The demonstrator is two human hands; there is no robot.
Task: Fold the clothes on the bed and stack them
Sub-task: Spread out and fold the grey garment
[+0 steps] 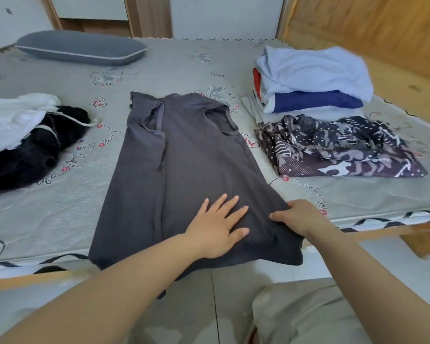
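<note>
- The dark grey sleeveless jersey garment (194,170) lay flat along the middle of the patterned grey bed sheet (60,214), neckline at the far end and hem hanging slightly over the near edge of the bed.
- Its left side appeared already turned in, leaving a long lengthwise crease from armhole to hem.
- Handling, as a judgement: the cloth looked thin, soft and light, with no stiffness of its own; it would drape and wrinkle wherever unsupported, and could slide on the sheet if pulled from one point only.
- Suggested hold: the near right hem corner and the matching shoulder edge at the far end, so that the right side could be carried over as one straight panel.
- The left hand (215,228) lay palm down on the garment near the hem, fingers straight and spread, pressing the fabric to the bed and holding nothing.
- The right hand (296,216) was at the near right edge of the garment, thumb on top and fingers curled under, pinching a fold of the cloth that rose slightly from the sheet.
- Both forearms reached forward from the near side, the left crossing in from the near left.
- The stack of folded clothes in pale blue, dark blue and red (313,80) stood far right, with a crumpled patterned purple garment (338,147) just in front of it.
- A loose heap of white and black clothes (23,135) lay at the left; a grey pillow (80,47) lay far left.
</note>
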